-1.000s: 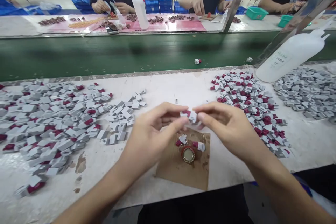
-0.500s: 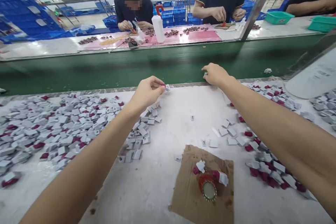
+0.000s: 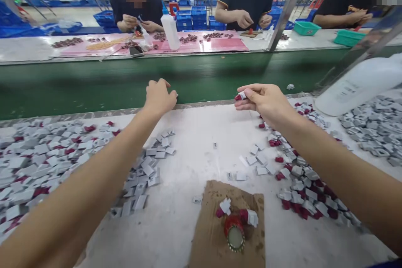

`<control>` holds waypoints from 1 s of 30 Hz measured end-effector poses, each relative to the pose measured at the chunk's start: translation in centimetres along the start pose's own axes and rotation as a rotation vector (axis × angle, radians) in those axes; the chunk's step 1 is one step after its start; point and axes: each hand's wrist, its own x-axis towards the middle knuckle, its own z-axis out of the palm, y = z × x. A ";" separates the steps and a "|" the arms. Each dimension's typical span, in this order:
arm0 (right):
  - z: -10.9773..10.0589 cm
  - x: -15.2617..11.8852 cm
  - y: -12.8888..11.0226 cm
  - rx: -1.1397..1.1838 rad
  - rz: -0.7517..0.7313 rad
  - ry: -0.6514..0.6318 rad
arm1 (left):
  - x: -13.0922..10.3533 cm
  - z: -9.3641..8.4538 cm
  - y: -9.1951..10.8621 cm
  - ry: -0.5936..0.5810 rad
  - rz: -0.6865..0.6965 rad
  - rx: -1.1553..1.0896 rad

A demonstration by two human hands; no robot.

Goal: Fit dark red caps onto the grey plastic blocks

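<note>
My right hand [image 3: 266,100] is above the near edge of the green belt, pinching a small maroon-and-grey piece [image 3: 241,96] between thumb and fingers. At the left, my left hand [image 3: 159,97] is over the belt's edge with its fingers curled. A whitish bit shows at its thumb tip, and the fingers mostly hide it. In front of me a brown cardboard sheet [image 3: 210,234] bears a red bottle cap [image 3: 235,238], its hollow side showing, and two maroon-and-grey pieces [image 3: 225,206]. Loose grey pieces [image 3: 147,167] lie below my left forearm.
A large heap of grey and maroon pieces [image 3: 40,163] spreads at the left, another pile [image 3: 309,192] at the right. A white bottle [image 3: 354,83] leans at the right. Across the green belt [image 3: 201,73], several co-workers sit at a table with a white squeeze bottle [image 3: 170,31] and green trays [image 3: 307,28].
My left hand has moved left and onto the belt's edge. My right hand has turned, and the piece in its fingers now shows clearly. The view has shifted right.
</note>
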 end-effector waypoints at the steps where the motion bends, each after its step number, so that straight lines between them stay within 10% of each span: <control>1: -0.1 -1.4 -0.2 0.023 -0.007 0.000 | -1.8 0.0 1.2 -0.015 0.059 -0.018; 6: 0.3 -9.1 -1.7 0.113 -0.119 -0.021 | -13.0 0.4 6.8 -0.463 0.334 -0.454; 13: -1.4 -18.6 -1.5 -0.135 -0.174 -0.047 | -22.7 -0.3 6.3 -0.478 0.279 -0.617; 17: -2.0 -21.4 0.5 0.024 0.049 -0.216 | -26.2 -1.6 5.4 -0.542 0.246 -0.539; 21: -2.2 -23.3 2.0 0.056 0.100 -0.174 | -26.4 -3.2 3.8 -0.621 0.321 -0.349; 26: -2.4 -25.8 1.8 -0.150 -0.141 -0.068 | -21.3 -5.0 -1.0 -0.242 0.489 0.444; 30: -1.9 -27.1 1.4 -0.197 -0.225 -0.100 | -17.9 -5.0 -3.6 -0.210 0.473 0.679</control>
